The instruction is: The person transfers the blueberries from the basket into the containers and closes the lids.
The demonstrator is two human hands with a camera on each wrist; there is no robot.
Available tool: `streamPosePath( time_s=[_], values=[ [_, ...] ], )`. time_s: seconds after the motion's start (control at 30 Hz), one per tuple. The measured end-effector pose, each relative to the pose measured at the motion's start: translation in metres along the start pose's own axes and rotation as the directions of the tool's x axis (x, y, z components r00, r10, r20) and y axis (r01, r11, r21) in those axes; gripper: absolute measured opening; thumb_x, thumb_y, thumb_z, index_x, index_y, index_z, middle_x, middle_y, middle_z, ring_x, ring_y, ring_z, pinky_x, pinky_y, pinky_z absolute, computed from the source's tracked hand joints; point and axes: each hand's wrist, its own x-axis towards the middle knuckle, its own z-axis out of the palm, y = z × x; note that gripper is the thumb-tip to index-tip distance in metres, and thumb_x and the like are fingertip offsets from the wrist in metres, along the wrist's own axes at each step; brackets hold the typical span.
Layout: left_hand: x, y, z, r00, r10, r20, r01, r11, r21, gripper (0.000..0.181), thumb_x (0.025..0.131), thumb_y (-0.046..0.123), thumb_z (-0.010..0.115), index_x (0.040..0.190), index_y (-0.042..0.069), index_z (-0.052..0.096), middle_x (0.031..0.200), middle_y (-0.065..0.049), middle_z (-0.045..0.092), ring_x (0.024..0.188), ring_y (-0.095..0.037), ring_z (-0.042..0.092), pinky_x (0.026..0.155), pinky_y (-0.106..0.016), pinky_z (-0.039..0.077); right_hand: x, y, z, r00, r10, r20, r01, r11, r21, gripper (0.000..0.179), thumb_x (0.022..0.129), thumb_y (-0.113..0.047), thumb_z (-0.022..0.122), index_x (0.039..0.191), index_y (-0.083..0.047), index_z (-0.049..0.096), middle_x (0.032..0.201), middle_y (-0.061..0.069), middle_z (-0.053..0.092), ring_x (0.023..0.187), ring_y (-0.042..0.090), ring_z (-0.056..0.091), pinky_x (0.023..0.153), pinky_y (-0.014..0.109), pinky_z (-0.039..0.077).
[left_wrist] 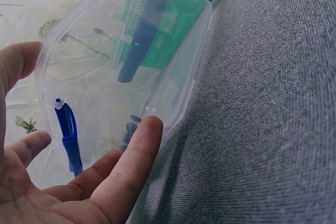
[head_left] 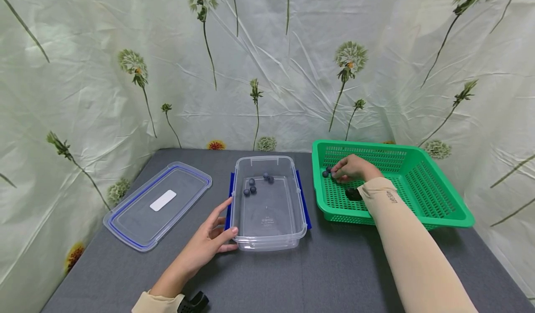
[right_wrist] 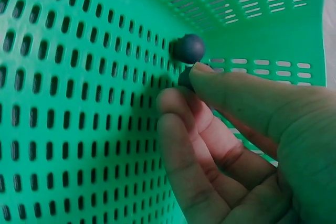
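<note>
My left hand (head_left: 209, 238) rests at the near left side of a clear plastic food container (head_left: 276, 208) with blue side latches. Its thumb lies by the rim, and the fingers touch the outer wall with little bend, as the left wrist view shows. Several blueberries (head_left: 253, 189) lie on the container's floor toward the far end. Inside a green plastic basket (head_left: 439, 183), my right hand (head_left: 353, 168) pinches a blueberry (right_wrist: 185, 78) between thumb and index finger. Another blueberry (right_wrist: 190, 48) sits right beside it, near the basket's left wall.
A clear lid (head_left: 140, 220) with a blue seal and a white label lies flat on the left of the grey tabletop (head_left: 259, 280). Behind the table hangs a white curtain (head_left: 288, 94) printed with flowers. The basket stands just right of the container.
</note>
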Motion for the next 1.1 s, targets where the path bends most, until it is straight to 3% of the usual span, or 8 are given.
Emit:
streamPosePath(
  time_s=[0.27, 0.63, 0.77, 0.87, 1.1],
  values=[
    [0.0, 0.0, 0.0, 1.0, -0.006, -0.012, 0.006, 1.0, -0.006, 0.08, 0.107, 0.017, 0.068, 0.168, 0.045, 0.025, 0.162, -0.033, 0.034, 0.141, -0.048, 0.053, 0.095, -0.049, 0.066, 0.0, -0.007, -0.004, 1.0, -0.014, -0.004, 0.014, 0.999, 0.036, 0.038, 0.106, -0.011, 0.068, 0.139, 0.009, 0.063, 0.114, 0.013, 0.074, 0.085, 0.01, 0.07, 0.077, 0.023, 0.06],
    [0.0, 0.0, 0.0, 1.0, -0.001, -0.002, 0.001, 1.0, 0.002, 0.08, 0.107, 0.02, 0.069, 0.169, 0.044, 0.024, 0.162, -0.034, 0.034, 0.141, -0.048, 0.053, 0.096, -0.048, 0.066, -0.002, -0.024, -0.003, 0.993, -0.119, -0.01, 0.119, 0.991, 0.065, 0.038, 0.106, -0.012, 0.068, 0.138, 0.008, 0.064, 0.096, 0.003, 0.078, 0.083, 0.011, 0.07, 0.08, 0.025, 0.061],
    [0.0, 0.0, 0.0, 1.0, 0.001, -0.001, -0.001, 1.0, 0.001, 0.08, 0.108, 0.017, 0.067, 0.169, 0.043, 0.024, 0.161, -0.034, 0.034, 0.141, -0.048, 0.054, 0.095, -0.048, 0.066, -0.006, -0.031, -0.003, 0.99, -0.14, -0.016, 0.141, 0.989, 0.05, 0.038, 0.107, -0.016, 0.068, 0.138, 0.005, 0.064, 0.085, -0.004, 0.076, 0.077, 0.01, 0.066, 0.073, 0.029, 0.053],
    [0.0, 0.0, 0.001, 1.0, 0.002, -0.001, -0.002, 1.0, 0.001, 0.08, 0.107, 0.016, 0.067, 0.169, 0.043, 0.024, 0.161, -0.034, 0.034, 0.14, -0.048, 0.054, 0.095, -0.048, 0.066, -0.01, -0.036, -0.003, 0.988, -0.153, -0.021, 0.154, 0.987, 0.049, 0.038, 0.107, -0.018, 0.068, 0.138, 0.004, 0.065, 0.083, -0.004, 0.076, 0.073, 0.008, 0.064, 0.069, 0.03, 0.047],
    [0.0, 0.0, 0.0, 1.0, 0.0, -0.003, 0.0, 1.0, 0.002, 0.08, 0.107, 0.018, 0.068, 0.169, 0.044, 0.024, 0.162, -0.034, 0.034, 0.139, -0.047, 0.055, 0.095, -0.048, 0.066, -0.016, -0.04, -0.005, 0.988, -0.152, -0.024, 0.153, 0.983, 0.098, 0.039, 0.108, -0.015, 0.066, 0.14, 0.007, 0.061, 0.085, -0.006, 0.076, 0.076, 0.009, 0.068, 0.068, 0.029, 0.048]
  ],
)
